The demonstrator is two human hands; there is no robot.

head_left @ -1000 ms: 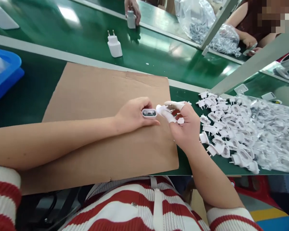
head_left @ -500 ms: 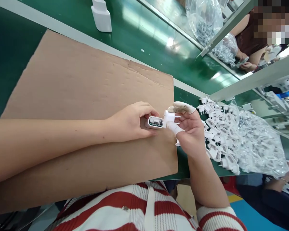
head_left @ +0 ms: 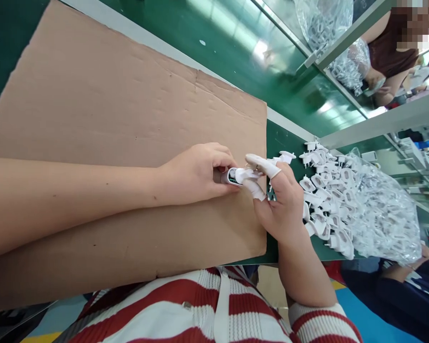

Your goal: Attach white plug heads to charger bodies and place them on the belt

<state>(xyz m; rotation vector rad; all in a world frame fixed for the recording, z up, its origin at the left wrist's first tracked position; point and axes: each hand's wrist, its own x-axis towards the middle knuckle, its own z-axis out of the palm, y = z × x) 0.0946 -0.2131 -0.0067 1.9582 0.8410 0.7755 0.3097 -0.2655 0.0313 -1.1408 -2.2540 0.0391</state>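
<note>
Left hand [head_left: 196,174] is closed round a charger body [head_left: 226,176], fingers curled over it, open end facing right. Most of the body is hidden in the fist.

Right hand [head_left: 284,205] pinches a white plug cap [head_left: 246,174] between thumb and forefinger, both in white finger covers [head_left: 262,164]. The cap sits against the open end of the body; can't tell if it is seated.

Both hands are low over the right edge of the cardboard sheet [head_left: 128,105], which lies on the green belt [head_left: 236,38].

Pile of loose plug caps [head_left: 325,190] is just right of the right hand, spilling from a clear plastic bag [head_left: 386,214].

Far top right, a co-worker's arm [head_left: 379,76] is beside another bag [head_left: 321,19], well apart.
</note>
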